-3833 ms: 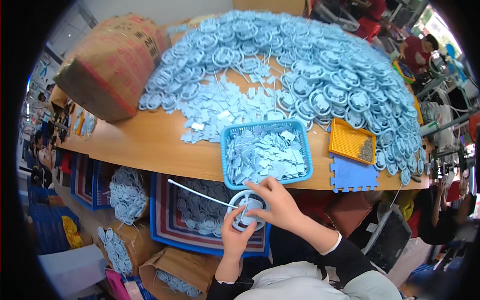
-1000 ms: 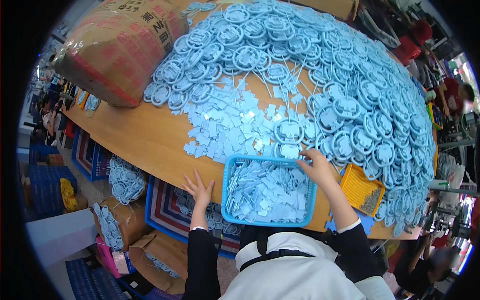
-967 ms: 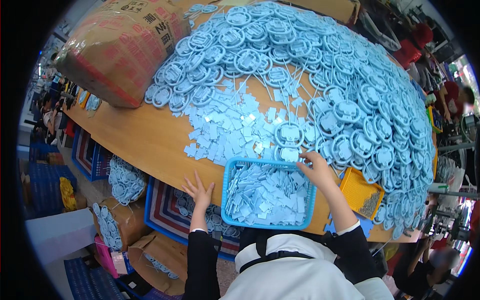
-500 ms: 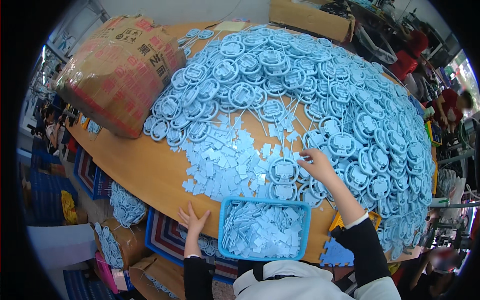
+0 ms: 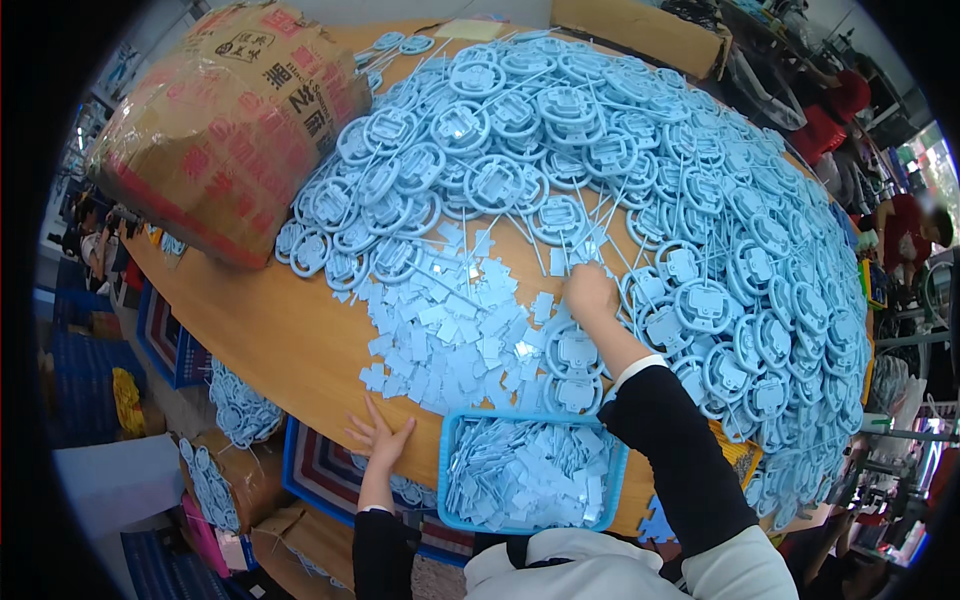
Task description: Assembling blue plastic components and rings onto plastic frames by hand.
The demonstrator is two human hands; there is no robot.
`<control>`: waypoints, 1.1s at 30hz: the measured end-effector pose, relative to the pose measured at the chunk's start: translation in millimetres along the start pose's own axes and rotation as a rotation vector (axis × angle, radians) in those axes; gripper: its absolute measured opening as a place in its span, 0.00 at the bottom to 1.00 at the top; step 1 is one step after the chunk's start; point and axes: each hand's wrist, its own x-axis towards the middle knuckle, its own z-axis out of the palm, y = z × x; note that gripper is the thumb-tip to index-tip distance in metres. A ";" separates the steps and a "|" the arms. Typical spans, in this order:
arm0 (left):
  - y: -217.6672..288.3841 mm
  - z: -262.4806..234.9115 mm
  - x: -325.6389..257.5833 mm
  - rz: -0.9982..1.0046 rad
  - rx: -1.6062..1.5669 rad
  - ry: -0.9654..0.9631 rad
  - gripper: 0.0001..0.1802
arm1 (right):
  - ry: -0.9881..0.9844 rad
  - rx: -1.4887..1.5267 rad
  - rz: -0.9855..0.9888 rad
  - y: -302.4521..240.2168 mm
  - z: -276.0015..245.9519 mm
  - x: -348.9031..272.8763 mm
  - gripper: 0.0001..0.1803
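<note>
While my left hand [image 5: 378, 440] is open at the counter's near edge, I can't tell if my right hand [image 5: 592, 292], beside blue tiles [image 5: 440, 320], grips anything.

We see black right sleeve [image 5: 682, 465] at 4 o'clock, black left sleeve [image 5: 385, 556] at 7, thin white cuffs [image 5: 637, 371], whitish top [image 5: 572, 568] at 5.

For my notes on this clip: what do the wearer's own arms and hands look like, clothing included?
Both the left hand and right hand are ungloved. The forearms wear long black sleeves with a narrow white cuff showing at each wrist. Pale whitish fabric covers the upper right arm. Any rings are too small to tell.
</note>
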 end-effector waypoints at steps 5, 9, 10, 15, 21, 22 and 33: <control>6.4 3.2 0.1 0.010 0.009 -0.003 0.60 | 0.269 0.353 -0.055 31.1 -21.3 6.8 0.10; 1.7 3.1 -2.3 0.027 0.013 0.008 0.59 | 0.341 0.575 -0.081 36.7 -86.1 -2.5 0.08; -4.0 3.6 -2.7 0.016 -0.001 0.010 0.59 | 0.370 0.478 -0.130 34.4 -105.6 -12.0 0.08; 14.0 2.4 -9.0 0.026 -0.031 -0.002 0.58 | 0.259 0.226 -0.248 66.0 -178.9 -64.8 0.07; 10.2 -14.6 -8.7 0.018 -0.126 0.090 0.51 | 0.176 -0.069 -0.714 77.1 -254.0 -152.4 0.03; 29.1 -18.3 -14.7 0.258 -0.423 0.142 0.49 | 0.181 -0.079 -0.697 80.8 -261.2 -163.9 0.03; 189.8 -17.0 -190.1 1.133 -0.455 -1.198 0.37 | 0.335 0.054 -1.092 71.1 -262.2 -218.9 0.12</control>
